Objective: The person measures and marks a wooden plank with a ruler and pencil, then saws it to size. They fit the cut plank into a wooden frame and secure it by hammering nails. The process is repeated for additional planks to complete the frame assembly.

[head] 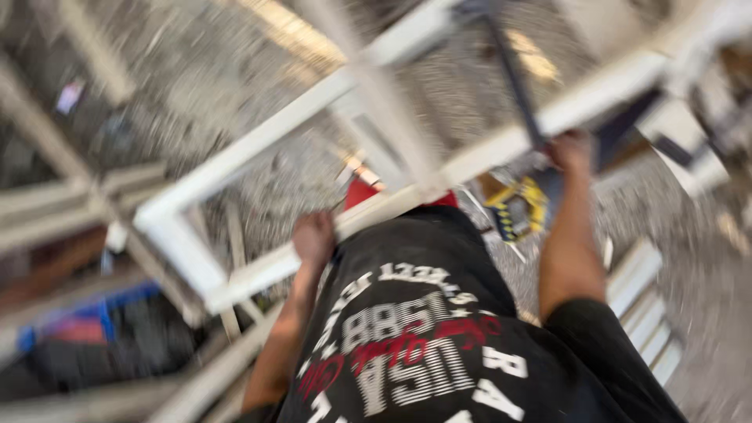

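Note:
The view is motion-blurred. I hold a large white window frame (258,149) in front of me, above a speckled grey floor. My left hand (313,237) is closed around the frame's near bar toward its left corner. My right hand (569,151) grips the same bar farther right, where a dark strip (513,74) crosses it. My black printed shirt (423,337) fills the bottom of the view.
More white frame pieces (63,196) lie stacked at the left, and white slats (642,305) lie at the lower right. A yellow and black tool (517,210) and a red object (362,193) sit on the floor beneath the frame. Blue items (86,321) rest at the lower left.

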